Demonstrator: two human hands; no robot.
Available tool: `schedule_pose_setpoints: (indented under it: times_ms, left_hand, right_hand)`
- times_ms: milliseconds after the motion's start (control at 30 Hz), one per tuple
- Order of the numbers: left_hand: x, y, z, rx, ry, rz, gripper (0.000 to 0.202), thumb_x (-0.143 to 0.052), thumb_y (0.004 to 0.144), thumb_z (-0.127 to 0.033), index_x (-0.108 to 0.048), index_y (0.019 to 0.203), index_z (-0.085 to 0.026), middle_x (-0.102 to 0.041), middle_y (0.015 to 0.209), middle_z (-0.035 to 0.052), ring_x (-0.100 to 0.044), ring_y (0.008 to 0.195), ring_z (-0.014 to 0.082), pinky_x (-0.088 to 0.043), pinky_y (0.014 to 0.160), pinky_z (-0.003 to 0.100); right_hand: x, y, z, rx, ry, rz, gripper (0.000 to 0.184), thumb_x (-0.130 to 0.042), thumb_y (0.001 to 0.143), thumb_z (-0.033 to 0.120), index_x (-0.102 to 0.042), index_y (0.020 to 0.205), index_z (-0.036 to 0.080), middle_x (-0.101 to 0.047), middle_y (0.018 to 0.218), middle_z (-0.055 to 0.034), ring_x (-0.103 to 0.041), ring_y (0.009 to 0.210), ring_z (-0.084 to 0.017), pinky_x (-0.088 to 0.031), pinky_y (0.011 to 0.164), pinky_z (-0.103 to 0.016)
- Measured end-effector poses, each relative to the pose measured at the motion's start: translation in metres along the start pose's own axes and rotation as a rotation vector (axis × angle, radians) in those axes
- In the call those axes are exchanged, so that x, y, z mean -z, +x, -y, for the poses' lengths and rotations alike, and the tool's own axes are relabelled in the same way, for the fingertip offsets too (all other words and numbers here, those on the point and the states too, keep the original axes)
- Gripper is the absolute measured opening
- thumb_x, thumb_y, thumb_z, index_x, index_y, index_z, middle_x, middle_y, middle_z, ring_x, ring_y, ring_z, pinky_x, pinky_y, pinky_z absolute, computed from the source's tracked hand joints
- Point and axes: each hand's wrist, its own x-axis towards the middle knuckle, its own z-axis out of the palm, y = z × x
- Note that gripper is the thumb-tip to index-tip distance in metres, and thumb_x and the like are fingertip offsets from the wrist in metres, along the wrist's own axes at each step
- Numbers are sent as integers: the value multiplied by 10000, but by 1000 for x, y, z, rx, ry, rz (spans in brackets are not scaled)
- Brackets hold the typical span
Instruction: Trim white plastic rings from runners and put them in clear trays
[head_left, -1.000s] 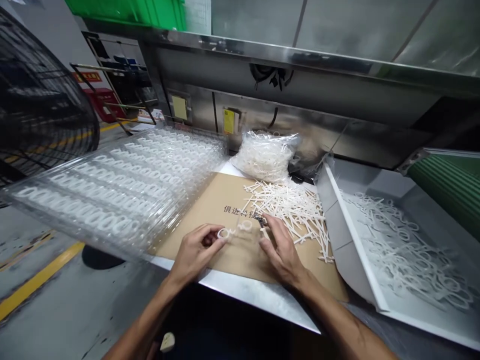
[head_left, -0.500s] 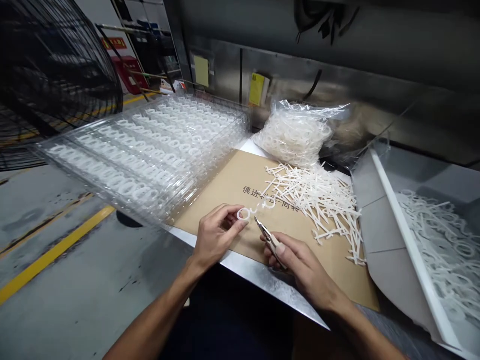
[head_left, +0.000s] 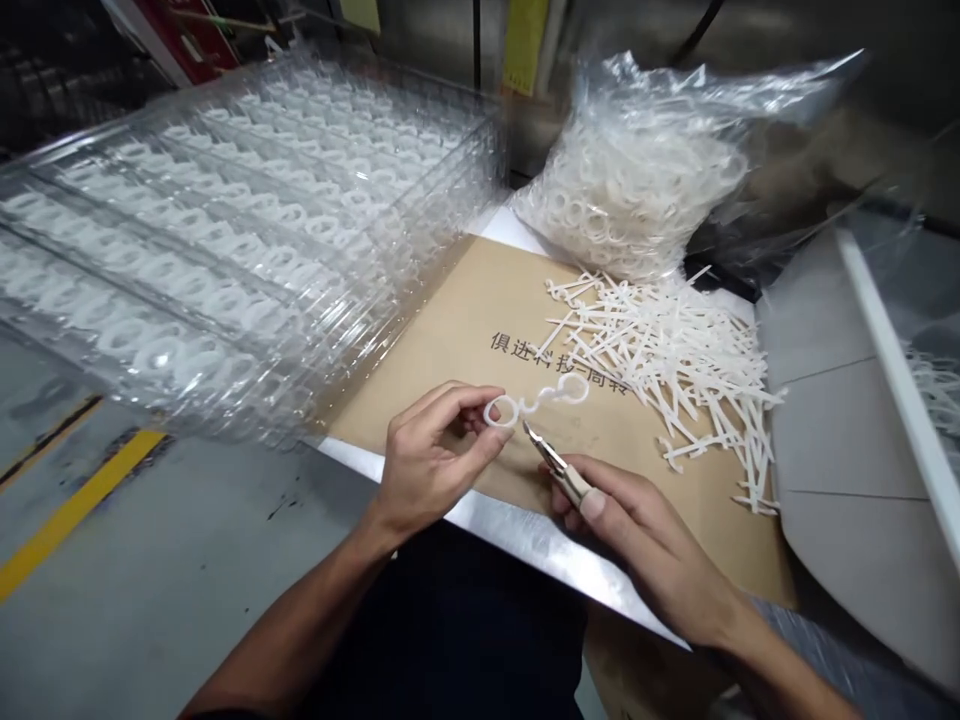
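Observation:
My left hand [head_left: 433,457] pinches a white plastic piece [head_left: 536,400] made of two rings joined by a runner, holding it by its left ring above the brown cardboard sheet [head_left: 465,330]. My right hand [head_left: 645,540] grips small cutters [head_left: 555,465] with a cream handle, the blade tips just below the runner beside the left ring. To the right on the cardboard lies a pile of cut white sprue sticks [head_left: 667,360].
A stack of clear blister trays [head_left: 225,230] filled with white rings sits at the left. A clear bag of white rings [head_left: 637,180] stands behind the cardboard. A grey bin [head_left: 862,420] with more parts is at the right. The steel table edge [head_left: 525,545] runs under my hands.
The view has dipped and closed in on the bench. My left hand has kept its pinch on the ring piece, and my right hand has brought the cutters up close beneath it.

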Motion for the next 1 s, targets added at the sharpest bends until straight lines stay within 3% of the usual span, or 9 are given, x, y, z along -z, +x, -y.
schedule_pose_setpoints:
  times_ms: [233,400,567,733,1000]
  left_hand:
    - [1,-1,1,-11,-25,-8,223,-780,904,-188,-736,1122,-166,-762,975,38,-702,828,110,-587,741,213]
    - [2,-3,0,-19,-25,-5,213,-775,909,-196,-740,1118,-173,-760,958,39,-714,837,128,-602,752,235]
    - [1,-3,0,-18,-7,5,217,-781,902,-192,-741,1115,-179,-754,942,26,-710,835,126,-606,766,243]
    - [0,-2,-1,-37,-12,-2,216,-782,903,-188,-738,1114,-171,-751,938,26,-711,841,127,-604,768,242]
    - [0,-2,0,-57,-33,-1,222,-779,902,-175,-736,1120,-174,-746,924,21,-712,837,131,-610,764,249]
  right_hand:
    - [-3,-2,-2,20,-2,-13,370,-480,1087,543,-663,1048,224,-630,952,-43,-572,879,-207,-445,742,-320]
    - [-4,-1,-2,13,0,-29,382,-480,1086,548,-675,1136,223,-610,955,-50,-570,877,-213,-446,733,-320]
    - [-4,-2,-2,20,-12,-42,399,-485,1081,556,-677,1050,207,-599,924,-47,-575,874,-215,-444,740,-320]
    - [-4,-2,-1,19,-39,-53,398,-476,1089,540,-694,1124,209,-626,937,-50,-589,880,-216,-454,749,-320]
    - [-5,-1,-3,35,-36,-67,390,-479,1088,537,-689,1048,211,-660,949,-54,-584,853,-214,-452,730,-326]
